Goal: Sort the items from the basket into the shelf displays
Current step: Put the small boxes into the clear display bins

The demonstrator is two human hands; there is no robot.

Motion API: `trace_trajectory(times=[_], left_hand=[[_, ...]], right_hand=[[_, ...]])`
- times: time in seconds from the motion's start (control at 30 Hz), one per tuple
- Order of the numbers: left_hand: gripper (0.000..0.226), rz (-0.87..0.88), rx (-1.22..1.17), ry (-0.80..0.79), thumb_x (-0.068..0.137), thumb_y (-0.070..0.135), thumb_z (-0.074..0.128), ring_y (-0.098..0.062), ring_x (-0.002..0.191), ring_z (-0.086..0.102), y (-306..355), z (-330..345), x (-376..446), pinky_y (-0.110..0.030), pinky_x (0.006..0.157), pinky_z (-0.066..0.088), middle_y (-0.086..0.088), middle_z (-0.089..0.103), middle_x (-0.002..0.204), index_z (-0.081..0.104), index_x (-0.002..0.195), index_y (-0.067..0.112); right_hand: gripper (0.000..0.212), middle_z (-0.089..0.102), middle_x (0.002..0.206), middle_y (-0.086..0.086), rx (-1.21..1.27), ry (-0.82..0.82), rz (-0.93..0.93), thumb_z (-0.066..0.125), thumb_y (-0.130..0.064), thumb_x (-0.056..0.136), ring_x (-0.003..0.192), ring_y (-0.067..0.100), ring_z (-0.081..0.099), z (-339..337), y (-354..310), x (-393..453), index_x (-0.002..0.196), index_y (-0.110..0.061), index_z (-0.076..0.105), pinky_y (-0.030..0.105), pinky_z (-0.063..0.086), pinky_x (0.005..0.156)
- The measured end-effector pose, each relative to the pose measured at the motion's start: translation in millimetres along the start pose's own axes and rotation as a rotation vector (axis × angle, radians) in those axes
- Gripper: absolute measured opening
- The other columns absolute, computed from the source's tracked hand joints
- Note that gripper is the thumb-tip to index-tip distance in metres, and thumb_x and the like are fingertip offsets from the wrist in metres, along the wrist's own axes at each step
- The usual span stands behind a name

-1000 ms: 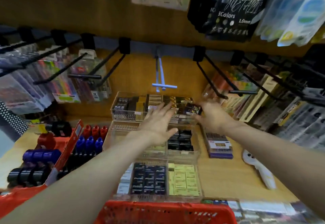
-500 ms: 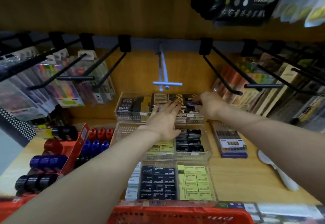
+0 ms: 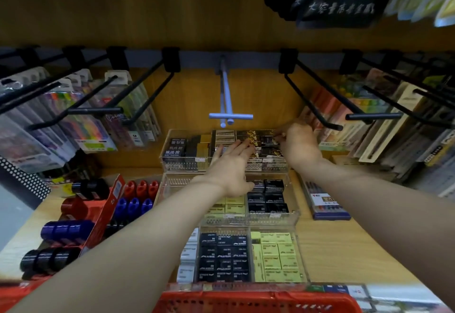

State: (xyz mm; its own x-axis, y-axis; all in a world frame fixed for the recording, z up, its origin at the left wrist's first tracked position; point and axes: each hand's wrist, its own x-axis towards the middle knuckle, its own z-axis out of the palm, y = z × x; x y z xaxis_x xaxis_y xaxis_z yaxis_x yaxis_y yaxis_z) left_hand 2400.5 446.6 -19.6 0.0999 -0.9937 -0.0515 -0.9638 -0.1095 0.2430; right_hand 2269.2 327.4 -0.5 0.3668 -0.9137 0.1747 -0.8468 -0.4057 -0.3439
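A clear acrylic tray (image 3: 172, 138) at the back of the wooden shelf holds rows of small black and gold eraser boxes (image 3: 251, 135). My left hand (image 3: 231, 165) lies flat with straight fingers on the boxes in the middle of that tray. My right hand (image 3: 295, 143) reaches into the tray's right end, its fingers curled round a small black and gold box (image 3: 269, 140) there. The red basket (image 3: 256, 300) shows only its rim at the bottom edge.
Two more clear trays (image 3: 295, 214) of black and yellow erasers sit nearer me. A red display of tape rolls (image 3: 66, 229) stands left, a pen pack (image 3: 322, 202) lies right. Black pegs (image 3: 312, 106) and a pale blue peg (image 3: 227, 106) jut out overhead.
Both hands have moved forward into the back tray. The right hand carried the small box from above the tray's right end down among the boxes; the left hand's fingers now lie on them.
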Motion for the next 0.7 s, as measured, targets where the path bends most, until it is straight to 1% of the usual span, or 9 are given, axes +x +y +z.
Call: trace_trajectory(times=[0.07,0.13,0.2,0.27,0.37,0.5,0.53,0.63,0.7], left_hand=[[0.094,0.0,0.003,-0.006,0.088,0.04,0.068,-0.014,0.153,-0.004,0.7,-0.2,-0.1,-0.043,0.123,-0.006,0.004,-0.002,0.167,0.009,0.159,0.021],[0.094,-0.005,0.002,-0.011,0.088,0.04,0.068,-0.014,0.153,-0.004,1.2,-0.8,-0.6,-0.044,0.124,-0.005,0.004,-0.003,0.167,0.009,0.159,0.021],[0.094,-0.008,0.003,-0.013,0.088,0.04,0.068,-0.014,0.153,-0.004,2.0,-2.3,-0.8,-0.044,0.124,-0.005,0.003,-0.003,0.167,0.009,0.159,0.02],[0.094,-0.008,0.001,-0.022,0.088,0.039,0.068,-0.014,0.153,-0.004,2.5,-3.5,-1.2,-0.043,0.124,-0.005,0.003,-0.003,0.167,0.008,0.159,0.02],[0.094,-0.005,-0.016,-0.025,0.088,0.038,0.069,-0.014,0.153,-0.003,2.5,-5.3,-2.5,-0.043,0.123,-0.005,0.003,-0.003,0.167,0.009,0.158,0.02],[0.092,-0.007,-0.03,-0.037,0.089,0.037,0.068,-0.014,0.153,-0.004,2.5,-7.6,-3.5,-0.043,0.123,-0.006,0.003,-0.003,0.167,0.01,0.158,0.02],[0.092,-0.01,-0.03,-0.04,0.089,0.037,0.068,-0.014,0.153,-0.004,2.8,-8.1,-3.5,-0.043,0.123,-0.006,0.004,-0.003,0.167,0.01,0.158,0.021],[0.093,-0.014,-0.027,-0.043,0.089,0.038,0.069,-0.014,0.153,-0.004,3.2,-7.9,-3.0,-0.043,0.123,-0.006,0.004,-0.004,0.167,0.01,0.158,0.021],[0.093,-0.013,-0.027,-0.043,0.089,0.038,0.069,-0.014,0.152,-0.005,2.9,-6.8,-2.7,-0.043,0.123,-0.006,0.004,-0.004,0.167,0.009,0.159,0.021]], right_hand=[[0.027,0.064,0.117,0.017,-0.001,0.047,-0.035,0.051,0.003,0.094,0.108,0.034,0.06,-3.4,2.7,-7.0,0.112,-0.005,0.069,0.04,0.05,0.095],[0.03,0.065,0.117,0.017,0.011,0.091,-0.15,0.048,0.003,0.093,0.107,0.034,0.062,-7.1,6.6,-20.9,0.112,-0.005,0.07,0.041,0.05,0.095],[0.034,0.065,0.124,0.012,-0.052,0.054,-0.254,0.045,-0.006,0.096,0.113,0.03,0.06,-11.3,8.4,-36.0,0.122,-0.011,0.067,0.043,0.048,0.098],[0.039,0.061,0.132,0.009,-0.142,-0.012,-0.307,0.042,-0.015,0.098,0.121,0.028,0.054,-11.3,8.6,-43.6,0.132,-0.016,0.06,0.045,0.041,0.105],[0.039,0.06,0.133,0.008,-0.152,-0.046,-0.295,0.039,-0.022,0.1,0.121,0.027,0.054,-15.4,2.1,-41.5,0.134,-0.018,0.057,0.044,0.039,0.106],[0.033,0.06,0.129,0.003,-0.099,-0.016,-0.316,0.049,-0.019,0.095,0.121,0.024,0.052,-25.5,3.9,-44.5,0.121,-0.023,0.067,0.043,0.039,0.106],[0.033,0.059,0.13,0.001,-0.116,-0.026,-0.332,0.049,-0.018,0.094,0.123,0.023,0.05,-27.8,6.6,-48.4,0.121,-0.025,0.067,0.043,0.039,0.106],[0.045,0.05,0.14,-0.002,-0.249,-0.093,-0.334,0.05,-0.017,0.093,0.133,0.023,0.04,-27.0,14.7,-62.4,0.135,-0.032,0.057,0.05,0.03,0.108],[0.056,0.043,0.146,-0.001,-0.347,-0.111,-0.34,0.053,-0.017,0.09,0.137,0.023,0.032,-21.8,16.2,-66.4,0.144,-0.032,0.046,0.055,0.025,0.107]])
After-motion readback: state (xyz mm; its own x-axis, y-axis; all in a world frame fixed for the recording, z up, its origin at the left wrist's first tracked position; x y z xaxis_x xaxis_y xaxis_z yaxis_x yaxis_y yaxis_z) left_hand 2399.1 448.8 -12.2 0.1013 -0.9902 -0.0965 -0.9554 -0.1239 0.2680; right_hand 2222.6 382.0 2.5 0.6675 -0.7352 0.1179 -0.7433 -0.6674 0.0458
